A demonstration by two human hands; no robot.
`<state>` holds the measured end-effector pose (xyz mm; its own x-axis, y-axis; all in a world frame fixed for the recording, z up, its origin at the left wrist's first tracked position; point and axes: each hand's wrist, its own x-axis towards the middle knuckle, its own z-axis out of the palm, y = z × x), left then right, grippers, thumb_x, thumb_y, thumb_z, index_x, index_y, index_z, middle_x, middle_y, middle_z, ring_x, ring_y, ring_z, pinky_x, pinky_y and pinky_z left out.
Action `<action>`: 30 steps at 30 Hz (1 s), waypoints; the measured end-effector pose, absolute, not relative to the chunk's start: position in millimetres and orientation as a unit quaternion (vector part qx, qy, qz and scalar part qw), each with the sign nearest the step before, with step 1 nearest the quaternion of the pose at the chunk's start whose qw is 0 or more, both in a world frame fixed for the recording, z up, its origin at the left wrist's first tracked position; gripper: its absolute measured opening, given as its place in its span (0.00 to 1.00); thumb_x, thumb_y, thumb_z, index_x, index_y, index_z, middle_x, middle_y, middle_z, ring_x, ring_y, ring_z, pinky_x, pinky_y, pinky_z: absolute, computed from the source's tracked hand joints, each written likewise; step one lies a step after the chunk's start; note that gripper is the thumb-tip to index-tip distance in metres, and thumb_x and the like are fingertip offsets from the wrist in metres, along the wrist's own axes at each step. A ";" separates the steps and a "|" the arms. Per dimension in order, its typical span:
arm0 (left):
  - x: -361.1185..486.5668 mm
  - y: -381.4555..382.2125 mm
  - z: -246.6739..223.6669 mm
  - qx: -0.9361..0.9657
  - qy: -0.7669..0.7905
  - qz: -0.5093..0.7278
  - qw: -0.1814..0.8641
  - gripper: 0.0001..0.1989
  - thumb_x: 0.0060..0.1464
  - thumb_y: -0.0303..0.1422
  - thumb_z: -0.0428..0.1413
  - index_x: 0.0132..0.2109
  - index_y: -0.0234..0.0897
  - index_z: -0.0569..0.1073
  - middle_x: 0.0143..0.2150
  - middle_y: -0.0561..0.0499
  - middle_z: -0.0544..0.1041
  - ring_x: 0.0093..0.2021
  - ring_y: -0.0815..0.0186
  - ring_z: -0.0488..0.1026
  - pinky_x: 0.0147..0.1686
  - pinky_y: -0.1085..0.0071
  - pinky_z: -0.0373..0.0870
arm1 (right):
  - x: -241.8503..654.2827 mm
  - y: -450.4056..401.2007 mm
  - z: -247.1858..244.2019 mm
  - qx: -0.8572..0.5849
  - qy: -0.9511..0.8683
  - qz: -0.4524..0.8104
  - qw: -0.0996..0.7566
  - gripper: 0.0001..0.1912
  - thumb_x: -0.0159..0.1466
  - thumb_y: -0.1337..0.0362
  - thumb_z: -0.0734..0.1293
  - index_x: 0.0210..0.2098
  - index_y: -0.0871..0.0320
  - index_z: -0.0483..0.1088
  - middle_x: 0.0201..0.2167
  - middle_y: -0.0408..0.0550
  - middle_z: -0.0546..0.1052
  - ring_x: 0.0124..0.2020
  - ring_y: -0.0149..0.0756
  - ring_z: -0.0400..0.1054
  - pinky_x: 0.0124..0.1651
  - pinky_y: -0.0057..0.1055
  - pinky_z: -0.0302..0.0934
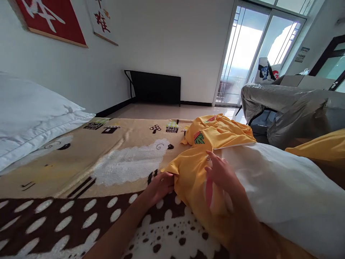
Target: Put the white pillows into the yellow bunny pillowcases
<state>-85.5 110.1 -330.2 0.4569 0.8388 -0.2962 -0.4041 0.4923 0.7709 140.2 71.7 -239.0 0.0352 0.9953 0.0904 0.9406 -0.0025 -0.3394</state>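
A yellow pillowcase (194, 169) with carrot-like prints lies bunched on the bed, its opening edge around one end of a plump white pillow (283, 180). My left hand (161, 185) is closed at the near left corner of the pillowcase, with a fold of the fabric at its fingertips. My right hand (222, 171) rests over the pillowcase beside the white pillow. Its index finger and thumb are at the fabric near the opening edge. The other right fingers are partly hidden, and whatever part of the pillow is inside the cloth cannot be seen.
A beige and brown blanket (129, 165) with sheep prints covers the bed. A white pillow (32, 115) lies at the left. Another piece of yellow cloth (323, 144) is at the right. Beyond are plastic-wrapped furniture (293, 100), a black panel (157, 88) and a sliding glass door (250, 54).
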 end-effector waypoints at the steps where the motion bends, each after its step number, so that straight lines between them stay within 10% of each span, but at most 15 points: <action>1: -84.7 110.5 -331.3 0.315 0.342 0.398 0.791 0.07 0.45 0.27 0.53 0.33 0.31 0.75 0.33 0.44 0.78 0.32 0.63 0.73 0.33 0.71 0.69 | 140.6 68.5 -236.2 -0.696 -0.694 0.087 0.160 0.29 0.61 0.66 0.61 0.62 0.56 0.60 0.48 0.53 0.76 0.49 0.44 0.69 0.48 0.35 0.59; 8: -82.8 118.3 -335.5 0.309 0.294 0.479 0.768 0.11 0.43 0.26 0.54 0.36 0.30 0.77 0.36 0.44 0.79 0.40 0.58 0.74 0.38 0.68 0.70 | 168.4 43.9 -213.1 -0.733 -0.656 0.080 0.164 0.20 0.61 0.66 0.64 0.53 0.49 0.70 0.36 0.47 0.79 0.39 0.42 0.72 0.40 0.34 0.59; 14: -76.3 106.9 -319.3 0.314 0.275 0.550 0.723 0.10 0.37 0.26 0.54 0.30 0.30 0.77 0.29 0.46 0.78 0.33 0.59 0.74 0.35 0.66 0.70 | 136.4 25.1 -203.8 -0.720 -0.649 -0.055 0.238 0.15 0.65 0.63 0.59 0.48 0.56 0.72 0.45 0.53 0.75 0.43 0.42 0.70 0.42 0.34 0.59; 30: -68.0 85.3 -309.2 0.306 0.306 0.607 0.666 0.07 0.31 0.24 0.59 0.25 0.35 0.75 0.25 0.53 0.75 0.29 0.65 0.71 0.30 0.72 0.70 | 68.5 41.1 -239.4 -0.598 -0.780 0.052 0.174 0.11 0.64 0.67 0.57 0.32 0.58 0.70 0.31 0.48 0.75 0.29 0.35 0.69 0.28 0.30 0.49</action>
<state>-68.0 85.3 -309.2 0.0760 0.9965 -0.0356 -0.6218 0.0752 0.7796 68.5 41.1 -239.4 -0.2230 0.9521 0.2094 0.9156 0.2783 -0.2902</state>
